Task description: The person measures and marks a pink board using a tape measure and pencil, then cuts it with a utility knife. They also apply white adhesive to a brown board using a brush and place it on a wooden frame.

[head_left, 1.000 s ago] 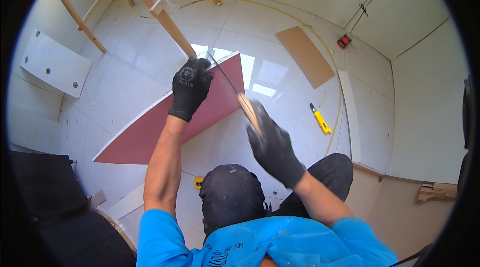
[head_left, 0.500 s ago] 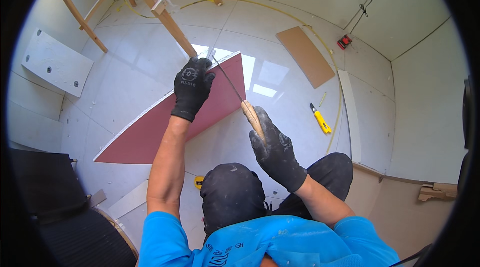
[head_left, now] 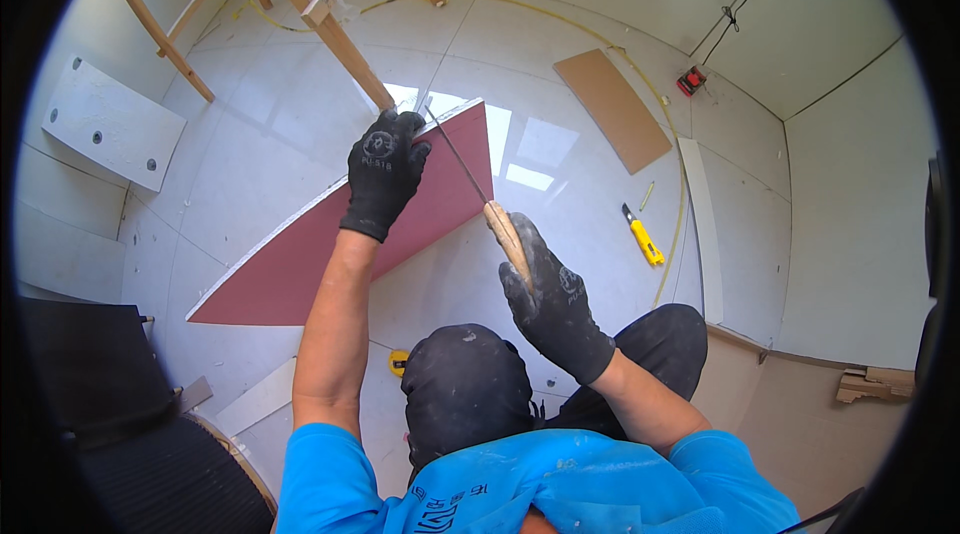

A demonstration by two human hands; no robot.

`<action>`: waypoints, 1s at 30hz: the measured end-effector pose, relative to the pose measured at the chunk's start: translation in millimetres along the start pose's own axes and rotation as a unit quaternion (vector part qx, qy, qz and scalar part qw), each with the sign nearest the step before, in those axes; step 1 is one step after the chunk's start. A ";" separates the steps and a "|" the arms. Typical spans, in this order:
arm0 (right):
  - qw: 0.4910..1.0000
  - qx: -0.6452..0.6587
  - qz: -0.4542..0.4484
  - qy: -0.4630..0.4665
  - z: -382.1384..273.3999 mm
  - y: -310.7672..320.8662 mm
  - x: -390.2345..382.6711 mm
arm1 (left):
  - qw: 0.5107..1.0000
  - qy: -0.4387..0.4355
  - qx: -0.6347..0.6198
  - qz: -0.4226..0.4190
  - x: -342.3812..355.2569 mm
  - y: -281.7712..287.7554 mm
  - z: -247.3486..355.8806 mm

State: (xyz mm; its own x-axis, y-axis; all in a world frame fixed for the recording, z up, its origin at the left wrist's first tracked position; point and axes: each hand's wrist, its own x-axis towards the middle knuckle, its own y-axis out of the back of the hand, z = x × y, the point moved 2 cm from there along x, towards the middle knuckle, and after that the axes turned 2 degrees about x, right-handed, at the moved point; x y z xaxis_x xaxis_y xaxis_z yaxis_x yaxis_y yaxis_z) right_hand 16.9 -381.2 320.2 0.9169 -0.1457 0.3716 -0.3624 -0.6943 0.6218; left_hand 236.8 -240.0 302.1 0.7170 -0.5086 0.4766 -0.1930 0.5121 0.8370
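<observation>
Maroon board [head_left: 300, 264], far edge in left hand [head_left: 385, 169]; saw [head_left: 508, 237] in right hand [head_left: 558, 302]

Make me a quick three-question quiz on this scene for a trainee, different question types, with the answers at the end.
1. Which hand holds the saw?

2. True or false: the yellow cutter lies to the right of the red board.

3. Where is the left hand?
A. On the cutter
B. On the board
C. On the saw

Key:
1. The right hand.
2. True.
3. B.
</observation>
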 end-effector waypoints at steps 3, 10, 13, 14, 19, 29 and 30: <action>1.000 -0.002 -0.009 -0.004 -4.4 1.9 6.2 | 1.000 -0.002 0.015 0.005 2.1 -1.3 -3.5; 1.000 -0.005 -0.009 0.028 5.5 -12.9 29.7 | 0.998 -0.015 0.029 0.046 1.0 0.1 1.3; 1.000 0.016 -0.024 0.011 0.6 1.6 -0.9 | 0.999 0.017 0.035 0.021 -0.1 0.6 1.2; 0.999 0.019 -0.026 0.009 2.1 0.6 0.3 | 0.999 0.025 0.037 0.012 0.5 0.2 1.2; 0.997 -0.025 0.016 0.065 14.8 -19.6 29.1 | 1.000 0.020 0.021 0.007 -1.3 2.6 9.8; 0.999 -0.015 -0.033 0.005 -8.5 27.8 -47.0 | 0.999 0.023 0.024 0.013 -1.1 -1.1 4.5; 1.000 -0.002 0.005 0.019 -16.0 42.4 -54.3 | 0.999 0.020 0.025 0.015 0.5 -0.4 0.1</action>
State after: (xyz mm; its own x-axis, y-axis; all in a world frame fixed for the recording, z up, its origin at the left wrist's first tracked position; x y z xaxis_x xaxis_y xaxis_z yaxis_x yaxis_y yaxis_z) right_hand -50.9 -391.4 337.4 0.9066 -0.1254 0.4028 -0.3716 -0.6896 0.6216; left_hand 237.2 -240.5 302.0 0.7367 -0.4646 0.4913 -0.2477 0.4907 0.8354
